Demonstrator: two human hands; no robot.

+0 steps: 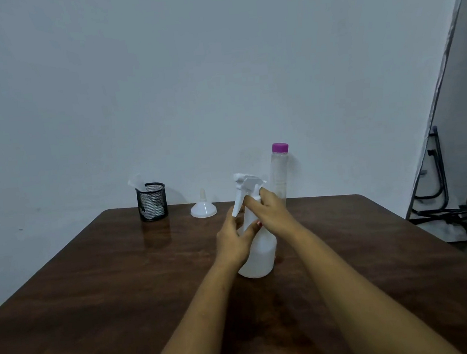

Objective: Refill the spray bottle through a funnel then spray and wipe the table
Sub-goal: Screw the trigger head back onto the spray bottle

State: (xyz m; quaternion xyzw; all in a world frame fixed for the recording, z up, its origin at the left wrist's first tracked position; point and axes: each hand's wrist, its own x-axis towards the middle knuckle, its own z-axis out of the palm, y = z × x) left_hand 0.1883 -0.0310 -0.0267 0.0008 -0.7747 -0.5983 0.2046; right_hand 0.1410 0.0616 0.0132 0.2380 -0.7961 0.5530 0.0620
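Observation:
A white spray bottle (pixel 258 257) stands upright in the middle of the dark wooden table (pixel 93 276). My left hand (pixel 232 241) holds its body from the left, thumb across the front. My right hand (pixel 271 211) grips the neck just under the white trigger head (pixel 246 185). A white funnel (pixel 203 207) sits wide end down behind the bottle to the left. A tall clear bottle with a purple cap (pixel 280 172) stands at the back, behind my right hand.
A black mesh cup (pixel 152 204) holding a white cloth stands at the table's back left. The wall runs right behind the table. Black metal folding legs (pixel 442 199) lie on the floor beyond the right edge.

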